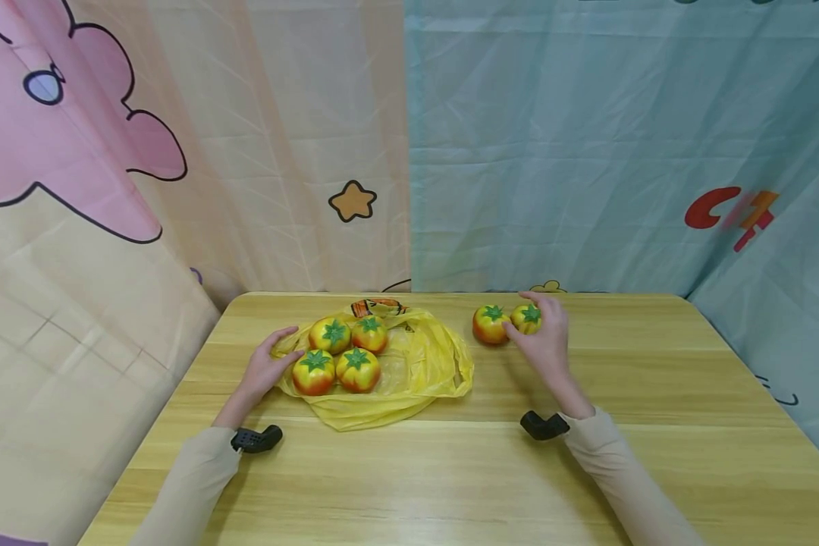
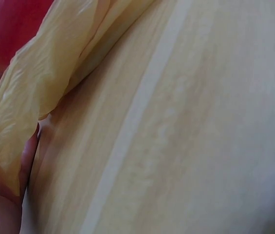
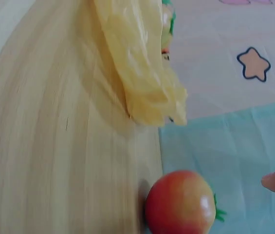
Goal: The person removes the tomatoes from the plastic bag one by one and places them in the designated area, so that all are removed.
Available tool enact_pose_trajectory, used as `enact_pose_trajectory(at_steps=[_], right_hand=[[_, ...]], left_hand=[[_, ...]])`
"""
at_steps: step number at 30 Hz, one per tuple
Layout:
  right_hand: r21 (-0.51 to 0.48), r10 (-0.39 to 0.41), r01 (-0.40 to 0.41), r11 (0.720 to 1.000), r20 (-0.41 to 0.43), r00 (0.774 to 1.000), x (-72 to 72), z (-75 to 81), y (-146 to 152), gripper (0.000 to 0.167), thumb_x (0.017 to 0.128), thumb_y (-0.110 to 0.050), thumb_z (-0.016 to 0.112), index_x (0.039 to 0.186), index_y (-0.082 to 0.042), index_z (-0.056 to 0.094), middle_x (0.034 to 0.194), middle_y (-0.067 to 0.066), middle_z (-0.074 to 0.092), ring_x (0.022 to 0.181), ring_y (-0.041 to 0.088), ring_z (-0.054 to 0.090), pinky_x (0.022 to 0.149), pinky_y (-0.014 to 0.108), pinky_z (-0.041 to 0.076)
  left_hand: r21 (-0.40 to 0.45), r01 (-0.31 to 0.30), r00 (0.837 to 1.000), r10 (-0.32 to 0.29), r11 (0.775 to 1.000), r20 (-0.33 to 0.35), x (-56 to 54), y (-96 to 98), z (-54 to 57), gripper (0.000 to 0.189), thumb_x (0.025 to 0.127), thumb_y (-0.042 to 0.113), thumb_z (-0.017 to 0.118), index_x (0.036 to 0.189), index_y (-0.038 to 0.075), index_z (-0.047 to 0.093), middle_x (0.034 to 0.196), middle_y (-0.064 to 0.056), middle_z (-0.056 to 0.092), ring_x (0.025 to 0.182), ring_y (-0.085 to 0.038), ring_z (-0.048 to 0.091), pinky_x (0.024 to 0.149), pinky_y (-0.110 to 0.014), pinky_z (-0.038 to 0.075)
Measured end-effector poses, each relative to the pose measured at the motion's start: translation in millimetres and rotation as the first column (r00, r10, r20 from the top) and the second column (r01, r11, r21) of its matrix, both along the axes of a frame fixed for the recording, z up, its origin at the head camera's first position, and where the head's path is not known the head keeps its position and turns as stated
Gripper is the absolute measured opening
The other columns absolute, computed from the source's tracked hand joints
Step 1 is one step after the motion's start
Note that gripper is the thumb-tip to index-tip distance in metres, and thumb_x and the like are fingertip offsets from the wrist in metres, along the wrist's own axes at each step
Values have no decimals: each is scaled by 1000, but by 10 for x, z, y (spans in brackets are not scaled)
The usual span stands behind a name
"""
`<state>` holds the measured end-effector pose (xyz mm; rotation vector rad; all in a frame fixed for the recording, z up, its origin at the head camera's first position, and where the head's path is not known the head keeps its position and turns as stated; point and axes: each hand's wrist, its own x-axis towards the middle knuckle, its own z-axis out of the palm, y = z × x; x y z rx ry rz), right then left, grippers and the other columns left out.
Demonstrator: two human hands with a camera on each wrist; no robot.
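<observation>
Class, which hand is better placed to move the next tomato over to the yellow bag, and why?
Probably the right hand: it already grips a small orange-yellow toy tomato beside another loose one. The left hand rests at the crumpled yellow plastic bag.

Both forearms reach in from counter's near edge. Left hand [image 1: 262,371] lies flat, fingers straight, toward left edge. Right hand [image 1: 546,337] extends toward far edge, fingers curled in a grip.

Six tomatoes [image 1: 330,335] (four on the bag, two apart), one yellow plastic bag [image 1: 423,364], one wooden table [image 1: 450,470]
</observation>
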<state>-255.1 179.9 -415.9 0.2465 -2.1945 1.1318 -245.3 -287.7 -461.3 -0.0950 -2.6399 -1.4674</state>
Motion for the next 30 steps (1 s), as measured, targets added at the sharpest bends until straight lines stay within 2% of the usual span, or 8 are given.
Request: enact_pose_trajectory(at_steps=[7,14,16,24,30], right_hand=[[17,53,-53,998,-23,998,75,59,-237,52,71,-7,80,119,-1,60,118,22,56,109,40,46,97,53,32],[13,114,-115,993,52,992,127,35,-449,57,75,-7,78,127,-5,56,123,20,54,113,39,45,97,51,34],[-1,134,-134,991,32,990,136,14,-502,58,75,-6,78,127,-4,55,124,20,54,113,39,46,97,50,35],[-64,163,-174,983,-142,976,163,-20,-721,56,74,-1,77,125,-2,55,120,19,55,108,34,49,90,47,41],[-67,196,-205,977,-116,974,185,-42,-904,54,75,-3,78,124,-2,55,118,21,56,108,33,51,90,49,45]], left_hand=[[-3,2,1000,-2,1000,18,12,-13,5,53,93,19,63,141,4,44,151,-21,37,144,-39,23,117,-58,16],[5,2,1000,-2,1000,12,11,-18,-22,52,93,18,63,140,3,45,150,-21,38,144,-39,24,118,-57,16],[2,0,1000,0,1000,13,5,-19,-34,52,93,18,63,140,3,45,150,-21,38,144,-39,24,118,-57,16],[-9,-14,1000,14,1000,13,-26,-16,-51,52,93,17,64,140,4,45,150,-21,38,143,-39,25,118,-56,17],[-5,-9,1000,9,1000,2,-28,-11,-34,52,92,16,64,139,3,46,149,-21,39,143,-39,26,118,-56,18]])
